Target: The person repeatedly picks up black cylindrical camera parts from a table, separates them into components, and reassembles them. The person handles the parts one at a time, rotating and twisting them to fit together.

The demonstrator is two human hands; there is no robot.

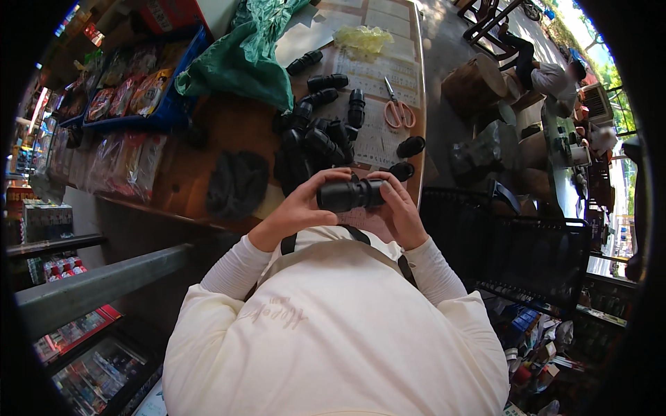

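Observation:
A black plastic pipe coupling (340, 196) with ribbed ends lies crosswise between my hands, close to my chest at the table's near edge. My left hand (304, 206) wraps its left end, fingers on top and thumb beneath. Around the right end my right hand (403, 208) is closed. Just beyond my hands, several more black couplings (322, 142) lie heaped on the table. Two single couplings sit to the right, the farther one (411, 146) near the table's edge.
Pink-handled scissors (398, 113) and a crumpled yellowish plastic bag (363, 41) lie on the table (239, 125). A green plastic bag (243, 62) and a dark cloth bundle (238, 182) are at left, near a blue crate (186, 83) of packets. A person (553, 78) sits far right.

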